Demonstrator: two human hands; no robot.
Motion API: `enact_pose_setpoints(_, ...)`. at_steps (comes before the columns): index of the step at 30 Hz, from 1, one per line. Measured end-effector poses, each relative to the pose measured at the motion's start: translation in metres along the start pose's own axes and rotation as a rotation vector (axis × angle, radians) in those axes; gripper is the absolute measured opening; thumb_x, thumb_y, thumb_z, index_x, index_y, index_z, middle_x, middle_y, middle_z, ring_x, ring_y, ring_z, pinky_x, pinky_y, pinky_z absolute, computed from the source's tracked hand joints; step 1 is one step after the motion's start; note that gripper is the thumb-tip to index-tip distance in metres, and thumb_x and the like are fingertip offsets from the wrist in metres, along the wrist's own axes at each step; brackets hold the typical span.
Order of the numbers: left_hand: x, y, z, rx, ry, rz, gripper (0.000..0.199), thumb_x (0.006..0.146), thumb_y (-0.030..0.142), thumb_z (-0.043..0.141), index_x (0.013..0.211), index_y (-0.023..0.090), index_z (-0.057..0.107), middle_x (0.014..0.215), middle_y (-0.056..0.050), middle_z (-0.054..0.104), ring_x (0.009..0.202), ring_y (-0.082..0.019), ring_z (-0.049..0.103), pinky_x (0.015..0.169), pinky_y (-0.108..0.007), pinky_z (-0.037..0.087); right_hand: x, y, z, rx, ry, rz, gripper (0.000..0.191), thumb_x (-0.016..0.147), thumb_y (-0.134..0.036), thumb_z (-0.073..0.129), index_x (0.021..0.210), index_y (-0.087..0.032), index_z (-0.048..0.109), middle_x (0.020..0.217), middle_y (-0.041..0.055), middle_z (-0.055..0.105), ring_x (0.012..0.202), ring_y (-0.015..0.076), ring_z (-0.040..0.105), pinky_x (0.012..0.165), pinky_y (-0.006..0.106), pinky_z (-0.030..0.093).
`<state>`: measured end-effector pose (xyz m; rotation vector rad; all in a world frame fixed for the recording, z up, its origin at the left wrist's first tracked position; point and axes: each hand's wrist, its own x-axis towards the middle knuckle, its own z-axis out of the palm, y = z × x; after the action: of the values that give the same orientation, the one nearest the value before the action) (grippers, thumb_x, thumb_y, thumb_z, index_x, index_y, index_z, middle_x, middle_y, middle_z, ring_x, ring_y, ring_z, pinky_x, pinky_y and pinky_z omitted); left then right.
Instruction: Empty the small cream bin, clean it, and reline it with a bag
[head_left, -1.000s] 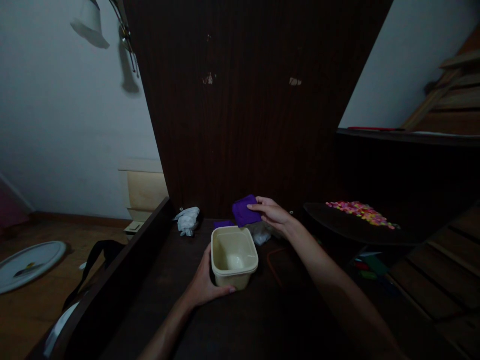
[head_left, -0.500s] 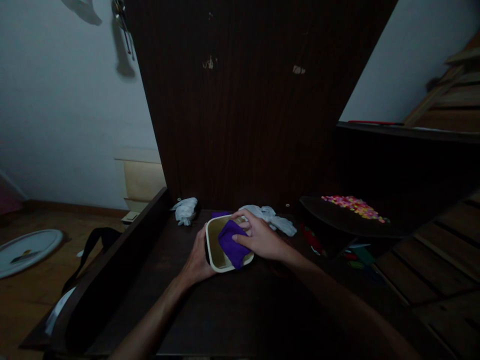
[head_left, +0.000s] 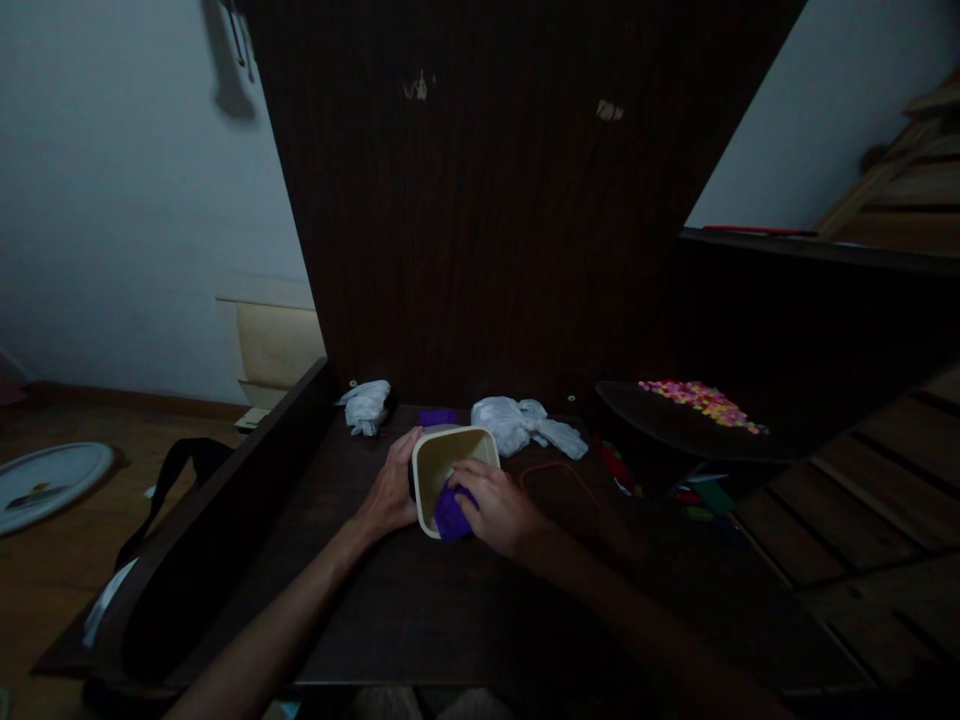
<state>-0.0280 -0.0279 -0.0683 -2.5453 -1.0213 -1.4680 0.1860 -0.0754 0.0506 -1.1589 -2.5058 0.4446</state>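
Note:
A cream-rimmed square container [head_left: 469, 444] is tilted toward me above the dark wooden desk [head_left: 390, 620]. My left hand [head_left: 391, 492] grips its left side. Inside the container's opening, at the lower right, my right hand [head_left: 491, 505] has its fingers closed on a purple cloth [head_left: 451, 515]. Part of that cloth is hidden behind the fingers. Behind the container lies another purple piece [head_left: 437, 417], partly covered by it.
White plastic bags [head_left: 366, 405] [head_left: 510, 425] lie along the desk's back edge. A reddish loop [head_left: 559, 468] is right of my right hand. Pink and yellow small pieces [head_left: 705, 403] cover a dark shelf at right. A raised side panel [head_left: 225, 500] borders the left.
My right hand has moved down and slightly left with the purple cloth, which is now bunched lower in the container. The container tilts more toward me. The whole view has shifted slightly.

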Motion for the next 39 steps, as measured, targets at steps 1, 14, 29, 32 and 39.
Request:
enact_pose_setpoints(1,0.0,0.0,0.0,0.001,-0.007,-0.001,0.106,0.077,0.04,0.08,0.159,0.021,0.015,0.153,-0.023,0.041,0.138,-0.043,0.048,0.107,-0.062,0.049,0.0,-0.002,-0.001,-0.089,-0.037,0.002,0.021,0.091,-0.006,0.054,0.1,-0.012,0.072,0.117,0.0161,0.071,0.112,0.0243,0.064,0.106,0.04,0.048)
enact_pose_setpoints(14,0.001,-0.008,-0.003,0.011,-0.074,0.039,0.112,0.08,0.042,0.078,0.161,0.023,0.003,0.151,-0.023,0.039,0.14,-0.043,0.045,0.108,-0.062,0.048,-0.004,-0.015,-0.005,-0.166,-0.297,-0.026,0.036,0.098,-0.032,0.052,0.119,-0.005,0.066,0.114,0.0195,0.071,0.107,0.0295,0.065,0.096,0.04,0.05)
enact_pose_setpoints(29,-0.001,-0.001,-0.004,-0.024,-0.072,0.038,0.117,0.075,0.04,0.083,0.161,0.026,0.006,0.15,-0.022,0.04,0.138,-0.043,0.046,0.108,-0.063,0.047,-0.01,-0.013,0.037,-0.324,-0.322,-0.012,0.051,0.086,-0.016,0.062,0.131,0.006,0.059,0.132,0.0316,0.063,0.122,0.0353,0.063,0.107,0.045,0.049)
enact_pose_setpoints(32,0.003,0.006,-0.004,-0.057,-0.045,0.076,0.118,0.073,0.044,0.084,0.161,0.024,0.008,0.152,-0.023,0.038,0.141,-0.044,0.043,0.113,-0.067,0.04,-0.011,-0.012,0.041,-0.329,-0.321,-0.021,0.055,0.084,-0.011,0.058,0.136,0.007,0.055,0.138,0.0313,0.06,0.129,0.0344,0.059,0.109,0.043,0.048)
enact_pose_setpoints(39,0.011,0.011,-0.005,-0.115,-0.05,0.1,0.11,0.077,0.042,0.083,0.159,0.023,0.012,0.155,-0.025,0.036,0.148,-0.043,0.035,0.118,-0.069,0.031,-0.015,-0.011,0.045,-0.332,-0.301,-0.049,0.056,0.088,-0.011,0.054,0.141,0.008,0.052,0.145,0.0323,0.053,0.137,0.0364,0.053,0.115,0.045,0.043)
